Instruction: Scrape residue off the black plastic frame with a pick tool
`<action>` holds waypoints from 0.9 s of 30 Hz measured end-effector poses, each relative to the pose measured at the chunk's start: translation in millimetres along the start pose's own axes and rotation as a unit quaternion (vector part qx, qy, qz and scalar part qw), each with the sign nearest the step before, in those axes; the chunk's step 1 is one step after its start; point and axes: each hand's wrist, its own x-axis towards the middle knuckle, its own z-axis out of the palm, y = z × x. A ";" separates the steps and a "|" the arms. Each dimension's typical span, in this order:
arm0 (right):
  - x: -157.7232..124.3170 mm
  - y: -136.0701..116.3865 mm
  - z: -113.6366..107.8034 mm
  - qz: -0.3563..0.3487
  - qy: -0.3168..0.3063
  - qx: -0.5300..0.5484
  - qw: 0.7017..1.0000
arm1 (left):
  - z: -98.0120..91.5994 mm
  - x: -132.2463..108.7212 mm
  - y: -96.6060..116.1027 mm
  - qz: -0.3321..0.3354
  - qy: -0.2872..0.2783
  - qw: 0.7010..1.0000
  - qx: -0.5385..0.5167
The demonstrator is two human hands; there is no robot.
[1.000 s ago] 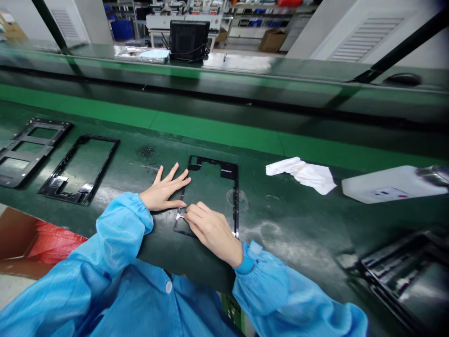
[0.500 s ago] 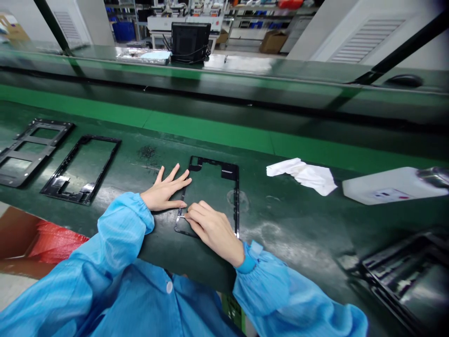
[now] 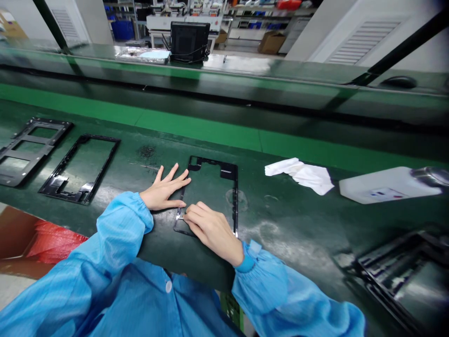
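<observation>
Table, green, spread beneath both hands. Cardboard box with red wrap inside, low and left of the left hand. Black parts, blurred, well right of the right hand. Plate with openings, farthest left of the left hand; spare frame between. Black frame lying flat, directly at the fingertips of both hands. White bottle on its side, well right of the right hand; crumpled cloth between. Right hand with fingers bunched together over the black frame's near left corner. Left hand with fingers fanned apart, touching its left edge. Dark bits just beyond the left hand. Shiny piece at the right fingertips; whether pinched, impossible to tell.
</observation>
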 end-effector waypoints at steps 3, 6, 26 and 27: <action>-0.3 0.5 0.8 0.010 0.012 0.000 1.000 | -0.1 0.1 0.3 -0.001 0.001 1.000 -0.002; -0.5 0.9 1.7 -0.003 0.009 -0.005 1.000 | -0.7 0.3 1.0 -0.003 0.002 1.000 0.000; -2.2 -4.1 -4.5 0.022 0.010 -0.005 1.000 | 1.5 -0.1 -1.8 0.002 0.002 1.000 -0.002; -1.8 -4.4 -4.1 0.021 0.007 -0.007 1.000 | 1.4 0.0 -1.6 0.002 0.002 1.000 -0.002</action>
